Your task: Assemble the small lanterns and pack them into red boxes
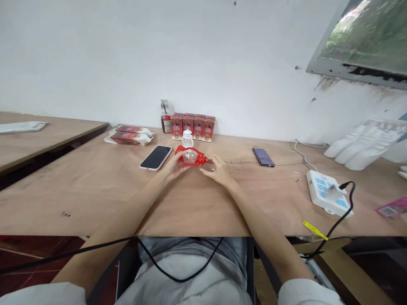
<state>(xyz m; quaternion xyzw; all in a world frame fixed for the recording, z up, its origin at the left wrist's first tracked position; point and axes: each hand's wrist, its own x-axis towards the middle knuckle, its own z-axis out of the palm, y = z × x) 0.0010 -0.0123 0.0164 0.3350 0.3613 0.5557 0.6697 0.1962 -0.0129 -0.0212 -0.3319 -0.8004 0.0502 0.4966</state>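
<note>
My left hand (176,168) is closed round the left end of a small red plastic lantern (201,159) with a clear globe, held tilted on its side above the table. At the lantern's right end is my right hand (219,170), its index fingertip at the red part and its thumb apart below. A tiny pale spot shows among the right fingers, too small to name. Just behind the red lantern stands a white lantern (187,139) of similar shape with a clear body, upright on the table.
Behind stand red printed boxes (193,127) and a bottle (165,120). Red-and-white packages (130,135) and a phone (156,158) lie left. Rightward are a bent wire (238,165), a pixelated dark object (263,156), a power strip (327,192) with black cable, and white wrapped items (362,144).
</note>
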